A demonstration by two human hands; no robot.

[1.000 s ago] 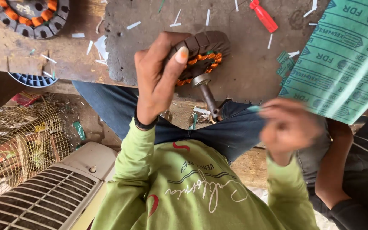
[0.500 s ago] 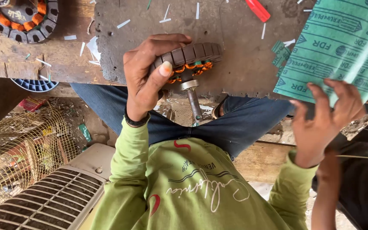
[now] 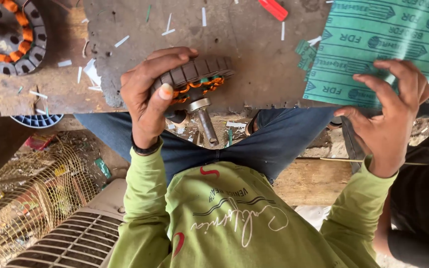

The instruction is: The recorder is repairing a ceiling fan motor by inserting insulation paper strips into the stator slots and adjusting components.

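My left hand [image 3: 147, 97] grips a round motor stator [image 3: 199, 79] with copper-orange windings and a metal shaft [image 3: 207, 124] pointing down toward my lap. It is held at the near edge of the grey workbench [image 3: 244, 59]. My right hand [image 3: 391, 111] rests with spread fingers on the lower edge of a green printed insulation sheet [image 3: 373, 44] that lies on the bench at the right. Small green offcuts [image 3: 305, 52] lie beside the sheet.
A second stator [image 3: 11, 32] with orange windings sits at the far left of the bench. A red-handled tool [image 3: 274, 9] lies at the top. White paper slivers are scattered about. A wire fan guard [image 3: 31, 198] and a white grille [image 3: 80, 240] lie on the floor at left.
My right hand has risen from my lap to the green sheet and now touches its lower edge. My left hand keeps hold of the stator, almost unmoved.
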